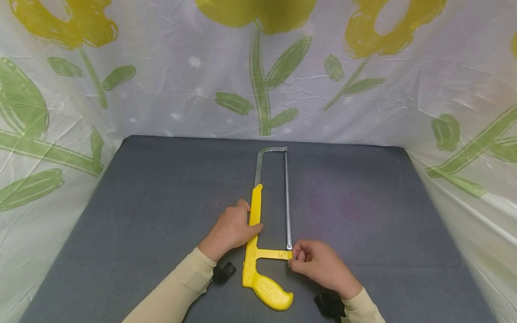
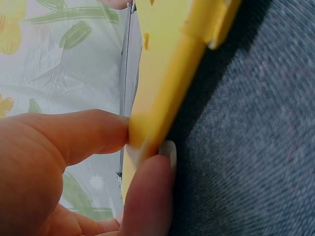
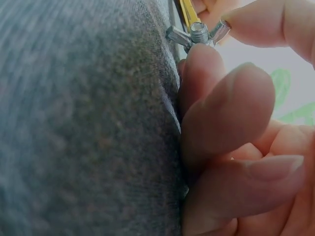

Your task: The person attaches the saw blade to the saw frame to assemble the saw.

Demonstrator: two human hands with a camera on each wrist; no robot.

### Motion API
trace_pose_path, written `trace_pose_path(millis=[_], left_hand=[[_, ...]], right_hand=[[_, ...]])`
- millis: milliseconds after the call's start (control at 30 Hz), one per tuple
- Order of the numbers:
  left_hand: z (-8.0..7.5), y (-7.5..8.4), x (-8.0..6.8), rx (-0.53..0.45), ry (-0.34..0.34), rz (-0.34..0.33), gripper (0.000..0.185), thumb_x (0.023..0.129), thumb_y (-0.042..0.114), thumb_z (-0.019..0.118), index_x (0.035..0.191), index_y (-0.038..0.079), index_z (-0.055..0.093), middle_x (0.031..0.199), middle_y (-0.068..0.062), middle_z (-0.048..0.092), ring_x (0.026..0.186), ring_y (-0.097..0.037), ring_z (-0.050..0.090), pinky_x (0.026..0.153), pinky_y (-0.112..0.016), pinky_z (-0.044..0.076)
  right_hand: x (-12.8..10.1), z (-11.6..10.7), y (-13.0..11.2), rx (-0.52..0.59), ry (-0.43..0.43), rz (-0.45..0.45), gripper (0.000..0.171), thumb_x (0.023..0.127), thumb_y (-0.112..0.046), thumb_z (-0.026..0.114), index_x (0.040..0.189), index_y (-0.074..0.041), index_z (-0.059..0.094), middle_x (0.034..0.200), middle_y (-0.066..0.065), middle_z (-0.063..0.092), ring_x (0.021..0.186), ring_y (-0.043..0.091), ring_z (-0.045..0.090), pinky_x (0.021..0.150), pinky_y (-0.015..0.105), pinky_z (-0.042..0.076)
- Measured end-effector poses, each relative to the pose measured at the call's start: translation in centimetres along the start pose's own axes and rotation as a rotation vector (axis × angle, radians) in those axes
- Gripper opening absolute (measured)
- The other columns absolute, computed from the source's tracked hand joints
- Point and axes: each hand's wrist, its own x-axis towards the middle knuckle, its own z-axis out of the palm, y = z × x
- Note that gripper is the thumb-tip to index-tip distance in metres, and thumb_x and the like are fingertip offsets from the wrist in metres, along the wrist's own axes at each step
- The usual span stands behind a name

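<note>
A hacksaw [image 1: 256, 202] with a yellow frame and grey front arm lies on the dark cloth, its handle [image 1: 271, 294] toward me. Its blade [image 1: 287, 197] runs along the right side. My left hand [image 1: 230, 226] grips the yellow frame about midway, thumb across the top; in the left wrist view, thumb and finger pinch the yellow bar [image 2: 170, 93]. At the blade's near end, my right hand [image 1: 323, 264] has its fingers on a metal wing nut [image 3: 219, 30]. Around the threaded bolt end [image 3: 199, 32], the right wrist view shows the thumb at one wing and fingers curled close below.
The dark grey cloth-covered table [image 1: 363, 215] extends on both sides of the saw. A white curtain [image 1: 169, 85] with yellow flowers and green leaves hangs behind and at the sides. Black wrist devices [image 1: 224, 271] sit under both wrists.
</note>
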Motion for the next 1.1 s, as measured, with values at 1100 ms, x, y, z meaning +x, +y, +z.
trace_pose_path(millis=[1100], left_hand=[[-0.01, -0.1, -0.03, 0.0, 0.0, 0.01, 0.047, 0.092, 0.027, 0.084, 0.12, 0.001, 0.056, 0.072, -0.008, 0.06, 0.051, -0.018, 0.057, 0.048, -0.027, 0.046]], right_hand=[[-0.31, -0.79, 0.4, 0.086, -0.087, -0.056, 0.013, 0.096, -0.026, 0.08, 0.098, -0.017, 0.071, 0.073, -0.006, 0.06, 0.054, 0.002, 0.049, 0.051, 0.022, 0.038]])
